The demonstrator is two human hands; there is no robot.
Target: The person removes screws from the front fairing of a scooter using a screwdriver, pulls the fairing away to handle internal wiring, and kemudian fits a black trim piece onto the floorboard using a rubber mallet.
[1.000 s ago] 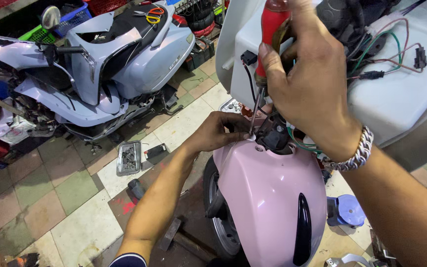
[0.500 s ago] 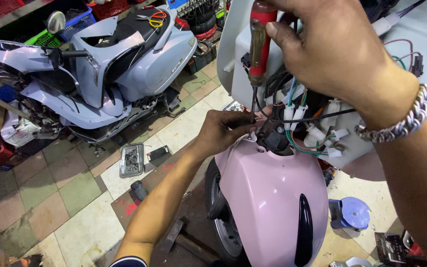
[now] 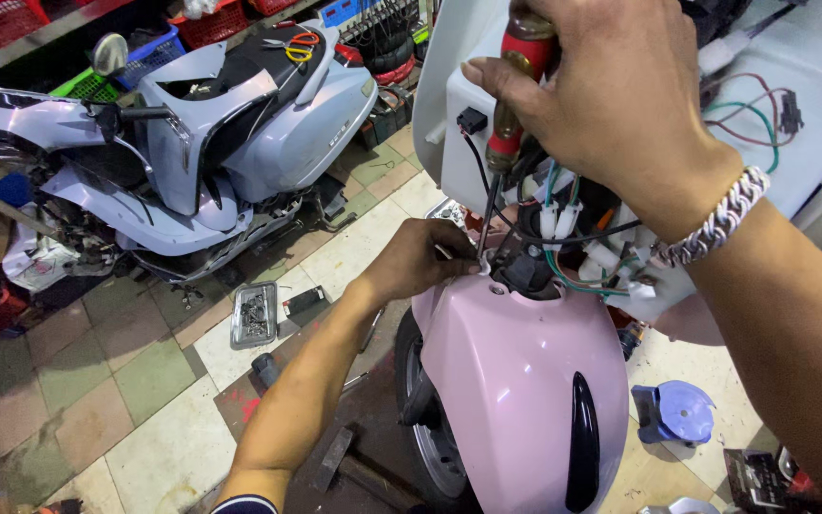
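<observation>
While the right hand (image 3: 630, 95) wraps its fingers tight around the red handle of one screwdriver (image 3: 511, 105), the shaft runs straight down to the top edge of the pink scooter front panel (image 3: 516, 381), where its tip meets the steering neck. The left hand (image 3: 420, 262) sits just beside that tip, fingers pinched together on something small and white against the panel's upper rim; what it is cannot be told.

Two scooters show: the pink one under the hands and a pale grey-blue one (image 3: 240, 143) parked well apart at the left, half stripped. One white body panel (image 3: 811, 143) stands behind the screwdriver, with a bundle of loose wires (image 3: 573, 238), green, red and black, hanging between it and the pink panel, crowding the shaft closely on its right.

On the tiled floor (image 3: 145, 400) lie one small metal tray of parts (image 3: 254, 314) and one blue round cap (image 3: 682, 414). Open floor lies left of the left forearm; to the right, the wheel and panel leave little room.
</observation>
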